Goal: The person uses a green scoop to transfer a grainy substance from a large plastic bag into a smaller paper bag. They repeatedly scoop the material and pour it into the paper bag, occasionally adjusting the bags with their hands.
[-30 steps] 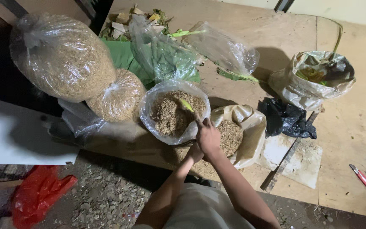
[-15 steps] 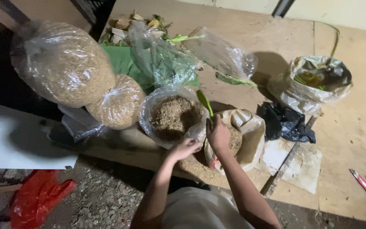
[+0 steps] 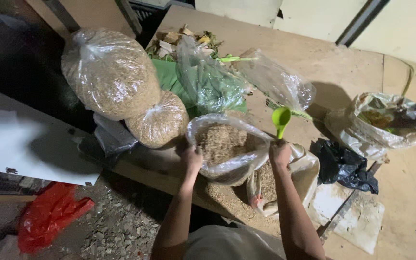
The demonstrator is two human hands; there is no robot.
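Left hand point(image 3: 191, 158) pinches the open bag point(image 3: 227, 147) rim at 9 o'clock; right hand point(image 3: 279, 155), fingers clamped on the green scoop point(image 3: 280, 118), best works steadily above the opening.

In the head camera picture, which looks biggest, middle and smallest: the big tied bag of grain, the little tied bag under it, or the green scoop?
1. Big tied bag of grain
2. Little tied bag
3. Green scoop, held upright by the right hand
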